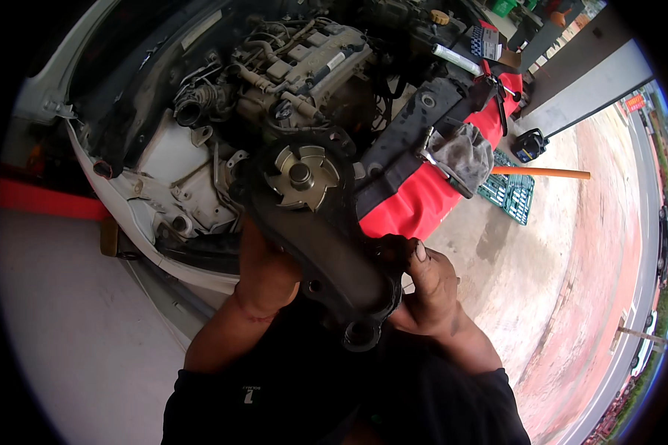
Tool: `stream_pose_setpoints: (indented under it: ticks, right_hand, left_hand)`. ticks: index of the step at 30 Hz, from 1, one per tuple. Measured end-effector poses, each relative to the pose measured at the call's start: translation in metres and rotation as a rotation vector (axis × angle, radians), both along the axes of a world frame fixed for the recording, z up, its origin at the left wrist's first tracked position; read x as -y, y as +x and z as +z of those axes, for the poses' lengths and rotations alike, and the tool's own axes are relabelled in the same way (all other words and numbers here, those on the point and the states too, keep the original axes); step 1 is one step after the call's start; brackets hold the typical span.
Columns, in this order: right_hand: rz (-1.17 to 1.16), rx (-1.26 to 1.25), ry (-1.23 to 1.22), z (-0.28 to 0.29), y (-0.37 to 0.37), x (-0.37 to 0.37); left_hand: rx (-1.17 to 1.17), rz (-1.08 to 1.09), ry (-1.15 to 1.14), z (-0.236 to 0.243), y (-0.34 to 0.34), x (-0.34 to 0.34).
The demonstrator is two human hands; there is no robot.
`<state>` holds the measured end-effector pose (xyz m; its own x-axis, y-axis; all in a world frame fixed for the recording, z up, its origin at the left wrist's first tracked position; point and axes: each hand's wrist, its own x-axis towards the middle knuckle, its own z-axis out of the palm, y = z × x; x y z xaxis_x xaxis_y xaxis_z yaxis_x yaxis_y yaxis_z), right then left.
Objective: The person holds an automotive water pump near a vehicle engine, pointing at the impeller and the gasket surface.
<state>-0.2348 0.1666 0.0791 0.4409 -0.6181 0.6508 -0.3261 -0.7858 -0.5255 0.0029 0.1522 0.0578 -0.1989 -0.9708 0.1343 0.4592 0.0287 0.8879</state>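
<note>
Held up in front of me is a dark metal water pump [326,245], with a shiny bladed impeller [302,176] at its far end and a bolt hole at its near end. My right hand [432,291] grips the pump's near right edge, thumb on top and fingers curled beneath. On the other side, my left hand [269,271] supports it from below; the pump hides most of those fingers. Beyond the pump lies the open engine bay of a white car, with the engine [304,67] exposed.
A red fender cover [416,200] hangs over the car's front, with a grey rag [464,152] and tools on it. An orange bar [542,172] sticks out to the right above a green socket set [508,193]. A black jug [529,145] stands by the pillar [586,81].
</note>
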Motion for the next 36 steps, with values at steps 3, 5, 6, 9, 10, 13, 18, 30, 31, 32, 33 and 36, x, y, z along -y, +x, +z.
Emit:
stream_pose_setpoints:
  ticks: [3, 5, 6, 9, 10, 13, 18, 30, 31, 32, 33, 36]
  right_hand:
    - [-0.089, -0.010, -0.096, -0.003, 0.006, 0.001]
    - [-0.144, 0.020, -0.187, -0.010, 0.008, 0.005]
    - [-0.167, 0.022, -0.215, -0.011, 0.008, 0.005]
    - [-0.229, -0.028, -0.200, -0.011, 0.003, 0.000]
    - [-0.260, -0.028, -0.196, -0.014, 0.002, -0.001]
    - [-0.274, -0.013, -0.200, -0.014, -0.002, 0.000]
    - [-0.186, -0.048, -0.174, 0.000, -0.007, 0.002]
    - [-0.108, -0.024, -0.162, 0.009, -0.017, 0.016]
    - [-0.101, -0.024, -0.148, 0.010, -0.018, 0.016]
    - [-0.090, -0.026, -0.128, 0.011, -0.017, 0.016]
    - [-0.084, -0.025, -0.125, 0.012, -0.016, 0.017]
    - [-0.083, -0.031, -0.139, 0.011, -0.016, 0.016]
  left_hand:
    - [0.169, 0.049, -0.143, 0.006, -0.004, 0.001]
    - [0.076, 0.045, -0.097, 0.006, -0.004, 0.000]
    - [0.030, 0.042, -0.073, 0.005, -0.003, 0.000]
    - [-0.080, 0.046, 0.000, -0.001, -0.001, -0.001]
    - [-0.103, 0.061, 0.019, -0.005, -0.002, -0.002]
    - [-0.114, 0.027, -0.015, -0.004, -0.004, 0.001]
    - [-0.052, 0.028, 0.000, 0.004, -0.005, 0.001]
    - [0.234, 0.047, -0.058, 0.026, 0.000, 0.005]
    - [0.235, 0.053, -0.071, 0.028, -0.002, 0.006]
    - [0.238, 0.058, -0.087, 0.028, -0.001, 0.007]
    - [0.240, 0.063, -0.104, 0.028, 0.000, 0.008]
    - [0.268, 0.062, -0.139, 0.027, 0.002, 0.009]
